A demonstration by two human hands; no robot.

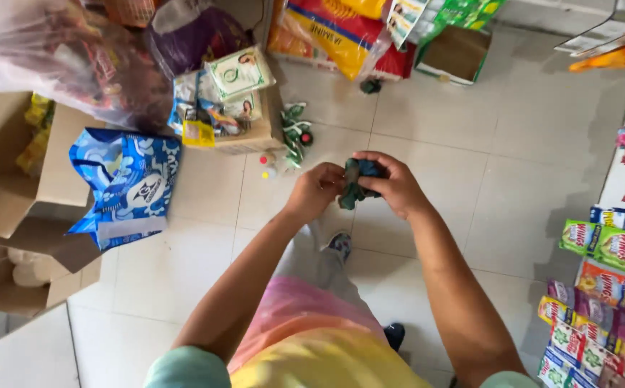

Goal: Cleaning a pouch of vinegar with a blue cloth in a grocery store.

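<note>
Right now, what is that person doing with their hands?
A person stands on a tiled floor and holds a small dark green and blue bundle in both hands. The left hand and right hand are closed around it. A blue bag and cardboard boxes sit to the left, and snack packets lie on the right.

A small crumpled bundle of dark green and blue wrappers (pixel 357 183) sits bunched up in the middle of the scene, above the tiled floor, pinched from both sides.
</note>
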